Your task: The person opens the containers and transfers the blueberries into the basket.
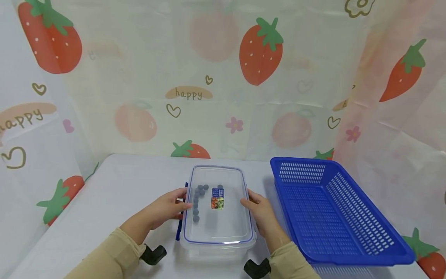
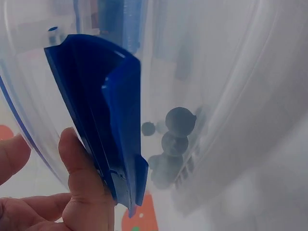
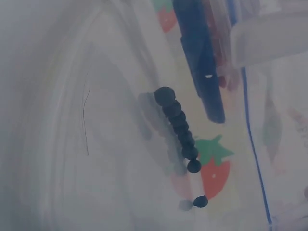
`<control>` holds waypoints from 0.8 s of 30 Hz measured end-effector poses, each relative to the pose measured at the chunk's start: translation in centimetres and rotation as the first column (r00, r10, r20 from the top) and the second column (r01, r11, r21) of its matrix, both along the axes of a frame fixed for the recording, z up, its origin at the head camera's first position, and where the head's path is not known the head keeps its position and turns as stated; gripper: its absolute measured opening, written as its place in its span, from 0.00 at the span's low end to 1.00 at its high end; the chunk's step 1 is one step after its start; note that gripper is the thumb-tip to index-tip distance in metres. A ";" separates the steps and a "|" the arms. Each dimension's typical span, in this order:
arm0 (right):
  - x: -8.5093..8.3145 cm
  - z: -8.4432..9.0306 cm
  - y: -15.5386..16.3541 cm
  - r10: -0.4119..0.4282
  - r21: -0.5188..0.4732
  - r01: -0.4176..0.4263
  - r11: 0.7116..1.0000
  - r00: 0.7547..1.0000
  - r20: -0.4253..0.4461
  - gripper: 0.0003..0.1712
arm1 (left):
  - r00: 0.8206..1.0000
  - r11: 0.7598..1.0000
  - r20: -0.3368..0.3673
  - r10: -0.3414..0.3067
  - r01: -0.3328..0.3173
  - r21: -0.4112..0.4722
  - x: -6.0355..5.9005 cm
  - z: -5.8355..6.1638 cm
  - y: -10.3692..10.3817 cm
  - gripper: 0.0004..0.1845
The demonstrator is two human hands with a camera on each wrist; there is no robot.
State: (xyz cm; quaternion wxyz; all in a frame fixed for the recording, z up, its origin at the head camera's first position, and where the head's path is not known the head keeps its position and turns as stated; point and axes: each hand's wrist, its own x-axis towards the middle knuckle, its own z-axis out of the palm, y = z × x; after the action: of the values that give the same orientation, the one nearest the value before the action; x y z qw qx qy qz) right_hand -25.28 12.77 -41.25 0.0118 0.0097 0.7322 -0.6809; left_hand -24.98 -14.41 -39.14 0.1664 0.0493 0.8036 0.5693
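Note:
A clear plastic food box (image 1: 230,228) with a blue-lined lid sits between my hands at the middle of the table. My left hand (image 1: 170,207) holds its left side, thumb over the lid's edge, other fingers along the side near a blue latch (image 2: 106,115) that sticks outward. On the opposite side my right hand (image 1: 259,211) grips the box, its thumb on the lid's rim. Several dark round berries, like blueberries (image 3: 180,126), lie inside, mostly in a row along the left wall. The right wrist view looks through the clear wall and shows no fingers.
To the right stands a large blue perforated basket (image 1: 303,221). The box lid carries a small printed label (image 1: 217,198). Behind the white table (image 1: 139,174) hangs a strawberry-patterned cloth (image 1: 216,116), which also lines both sides.

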 end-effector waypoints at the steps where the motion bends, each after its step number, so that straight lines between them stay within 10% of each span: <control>1: 0.0 0.0 0.0 0.004 -0.009 -0.004 1.000 1.000 -0.004 0.30 | 1.000 1.000 0.000 -0.007 0.007 0.007 0.0 0.1 0.0 0.32; 24: 0.2 0.4 0.2 -0.020 0.034 0.021 0.999 0.999 -0.027 0.30 | 0.997 0.997 0.017 0.073 -0.073 -0.019 0.2 0.9 0.6 0.35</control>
State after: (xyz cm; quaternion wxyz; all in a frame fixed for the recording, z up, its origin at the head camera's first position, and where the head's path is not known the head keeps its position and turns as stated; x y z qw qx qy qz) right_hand -25.06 12.92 -40.88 -0.0054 0.0083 0.7438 -0.6683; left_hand -24.75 -13.83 -38.27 0.1531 0.0135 0.8086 0.5680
